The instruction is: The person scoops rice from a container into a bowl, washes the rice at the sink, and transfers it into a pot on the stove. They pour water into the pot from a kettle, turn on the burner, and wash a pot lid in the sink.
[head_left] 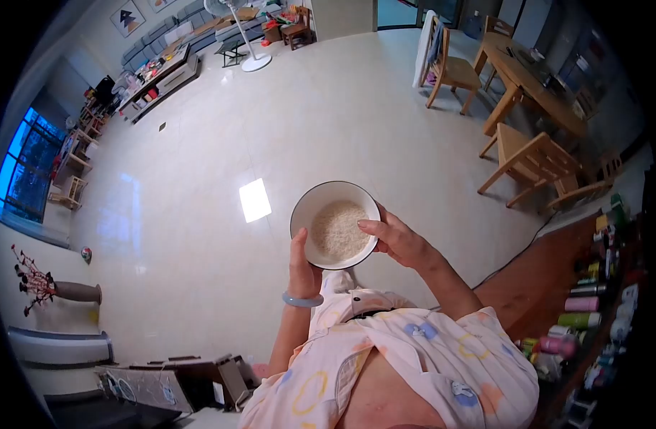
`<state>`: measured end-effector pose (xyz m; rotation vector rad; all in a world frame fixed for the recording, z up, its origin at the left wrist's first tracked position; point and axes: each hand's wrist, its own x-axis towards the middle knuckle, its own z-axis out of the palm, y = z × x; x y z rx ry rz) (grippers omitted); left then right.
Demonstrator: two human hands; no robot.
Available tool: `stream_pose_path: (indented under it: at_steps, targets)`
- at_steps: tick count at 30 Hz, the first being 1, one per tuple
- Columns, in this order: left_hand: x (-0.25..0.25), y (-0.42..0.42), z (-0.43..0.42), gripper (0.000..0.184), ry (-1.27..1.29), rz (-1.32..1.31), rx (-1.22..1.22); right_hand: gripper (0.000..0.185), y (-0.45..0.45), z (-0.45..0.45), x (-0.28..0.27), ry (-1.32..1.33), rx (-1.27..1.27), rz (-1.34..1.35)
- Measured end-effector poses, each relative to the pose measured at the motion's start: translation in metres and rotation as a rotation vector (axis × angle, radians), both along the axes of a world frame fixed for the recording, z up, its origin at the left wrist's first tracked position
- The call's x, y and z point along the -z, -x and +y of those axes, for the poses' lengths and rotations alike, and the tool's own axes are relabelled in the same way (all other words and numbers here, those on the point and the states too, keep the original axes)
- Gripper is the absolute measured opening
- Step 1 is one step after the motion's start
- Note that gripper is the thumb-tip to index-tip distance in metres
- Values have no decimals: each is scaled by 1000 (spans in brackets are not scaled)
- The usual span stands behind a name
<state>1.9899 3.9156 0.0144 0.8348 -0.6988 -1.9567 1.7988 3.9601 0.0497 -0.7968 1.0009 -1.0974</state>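
Observation:
Between both hands I hold a white bowl (308,207) with a dark rim, in front of my body above the tiled floor. Uncooked white rice (340,230) lies in the bottom of the bowl. My left hand (304,266) grips the bowl's near left side, its thumb over the rim, and a pale bangle sits on that wrist. On the right side, my right hand (401,237) grips the bowl with its thumb reaching inside over the rim. The fingers of both hands are partly hidden beneath the bowl.
A wooden dining table (528,82) with wooden chairs (532,159) stands at the right. Bottles and cups line a brown cabinet (517,293) at the near right. Far off are a standing fan (256,61), a sofa (160,39) and a low table (160,82). A flower vase (77,292) stands left.

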Motion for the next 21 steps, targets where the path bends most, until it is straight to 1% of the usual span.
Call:
stream_pose_path:
  at_steps: [2, 3, 5, 8, 11, 12, 14, 17, 18, 19, 21]
  targets:
    - [5, 19, -51, 56, -12, 15, 9, 63, 22, -52, 16, -12, -32, -12]
    - [5, 30, -80, 56, -6, 20, 22, 63, 32, -78, 15, -6, -19, -7]
    - [-2, 56, -135, 55, -56, -29, 70, 64, 51, -126, 5, 12, 77, 23]
    - [-4, 100, -217, 55, -28, 18, 136, 65, 89, -189, 1, 31, 187, 34]
    - [-12, 148, -291, 51, -32, -33, 200, 66, 136, -243, -17, 78, 222, -4]
    - [-9, 164, -313, 51, -30, -46, 227, 67, 151, -258, -17, 79, 251, 20]
    - [2, 200, -356, 47, -19, -9, 275, 68, 184, -287, -5, 81, 304, 9]
    - [12, 260, -426, 46, -63, -71, 302, 69, 236, -349, 12, 61, 362, -45]
    - [15, 280, -447, 50, -31, -90, 301, 68, 250, -368, 13, 70, 400, -67]
    - [16, 294, -452, 50, -16, -89, 310, 67, 262, -373, 15, 99, 434, -80]
    - [7, 334, -491, 52, -49, -38, 375, 65, 301, -416, 16, 89, 434, -84]
